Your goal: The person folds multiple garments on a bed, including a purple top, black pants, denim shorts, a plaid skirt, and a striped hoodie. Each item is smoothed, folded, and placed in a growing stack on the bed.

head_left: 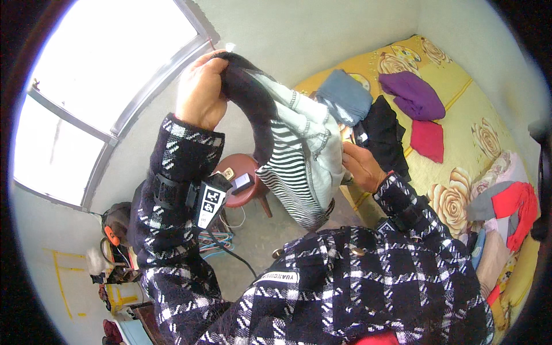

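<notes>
A pale grey-white jacket with a black-and-white striped lining (299, 155) is held up in the air between both hands, in front of a bed covered by a yellow floral sheet (460, 98). Its dark collar is gripped from above by the raised left hand (200, 95), fingers closed around the fabric. The lower right hand (361, 167) is pressed against the jacket's side edge, fingers curled on it. A round red stool (244, 178) is seen below.
</notes>
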{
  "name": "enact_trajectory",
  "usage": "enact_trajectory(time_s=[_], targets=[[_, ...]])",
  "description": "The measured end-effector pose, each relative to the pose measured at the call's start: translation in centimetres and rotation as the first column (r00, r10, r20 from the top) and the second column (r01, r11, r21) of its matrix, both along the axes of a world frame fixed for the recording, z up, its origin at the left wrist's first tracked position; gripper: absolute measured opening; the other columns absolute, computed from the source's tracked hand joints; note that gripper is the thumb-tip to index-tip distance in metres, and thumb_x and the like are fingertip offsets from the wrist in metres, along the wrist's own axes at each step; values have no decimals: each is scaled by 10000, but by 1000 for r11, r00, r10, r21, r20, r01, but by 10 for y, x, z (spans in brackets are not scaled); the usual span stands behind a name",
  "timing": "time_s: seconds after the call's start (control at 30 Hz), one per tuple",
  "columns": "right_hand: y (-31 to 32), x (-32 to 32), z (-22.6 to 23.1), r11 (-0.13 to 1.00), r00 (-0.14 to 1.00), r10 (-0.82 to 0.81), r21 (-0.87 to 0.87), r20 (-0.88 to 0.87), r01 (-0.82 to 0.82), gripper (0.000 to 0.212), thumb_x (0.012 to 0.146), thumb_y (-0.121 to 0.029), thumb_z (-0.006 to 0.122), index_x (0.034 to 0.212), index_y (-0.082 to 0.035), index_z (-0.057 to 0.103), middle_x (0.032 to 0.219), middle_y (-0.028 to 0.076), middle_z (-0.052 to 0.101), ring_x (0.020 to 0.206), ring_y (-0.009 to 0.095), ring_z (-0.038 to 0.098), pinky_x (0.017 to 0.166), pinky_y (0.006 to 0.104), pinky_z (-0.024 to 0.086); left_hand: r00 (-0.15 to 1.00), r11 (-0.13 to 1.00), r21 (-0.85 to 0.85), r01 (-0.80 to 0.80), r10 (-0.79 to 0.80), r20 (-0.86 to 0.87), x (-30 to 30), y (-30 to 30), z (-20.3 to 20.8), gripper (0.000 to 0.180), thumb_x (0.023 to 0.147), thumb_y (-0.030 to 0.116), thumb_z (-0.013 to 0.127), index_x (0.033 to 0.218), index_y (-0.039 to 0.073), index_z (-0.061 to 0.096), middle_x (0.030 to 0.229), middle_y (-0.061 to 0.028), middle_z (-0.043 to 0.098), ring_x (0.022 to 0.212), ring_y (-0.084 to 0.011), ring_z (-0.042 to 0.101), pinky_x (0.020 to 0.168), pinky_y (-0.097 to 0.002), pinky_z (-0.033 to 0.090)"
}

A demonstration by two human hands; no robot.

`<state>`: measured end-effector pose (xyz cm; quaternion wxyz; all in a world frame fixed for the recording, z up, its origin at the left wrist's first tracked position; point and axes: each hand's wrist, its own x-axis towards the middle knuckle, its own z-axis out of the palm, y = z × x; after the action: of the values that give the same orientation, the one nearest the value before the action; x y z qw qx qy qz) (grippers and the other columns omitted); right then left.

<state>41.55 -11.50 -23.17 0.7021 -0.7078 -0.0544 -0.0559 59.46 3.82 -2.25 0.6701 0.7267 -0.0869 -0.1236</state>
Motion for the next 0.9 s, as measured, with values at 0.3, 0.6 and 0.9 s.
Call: enact_trajectory(time_s=[0.3,0.6,0.9], targets=[[-2,15,-10,916,919,-328,-164,219,366,283,677,-7,586,960,-27,590,793,102,597,747,225,592,672,295,465,999,1000,19,1,-1,34,-11,-3,10,254,818,31,438,1036,-41,546,907,-105,587,763,-174,561,717,-289,466],[-79,9,99,772,737,-279,-313,616,554,95,747,-45,572,841,-39,583,755,80,574,714,170,529,687,263,403,905,974,108,-201,142,402,17,42,50,265,841,155,486,1059,23,560,1018,-103,561,893,-180,517,802,-284,425],[-77,-13,88,794,809,-392,-282,439,538,118,768,-7,504,884,-28,515,733,89,540,697,187,548,642,278,432,958,990,54,128,-138,252,10,11,48,282,854,108,441,1094,11,555,1046,-119,561,964,-180,517,881,-289,392]])
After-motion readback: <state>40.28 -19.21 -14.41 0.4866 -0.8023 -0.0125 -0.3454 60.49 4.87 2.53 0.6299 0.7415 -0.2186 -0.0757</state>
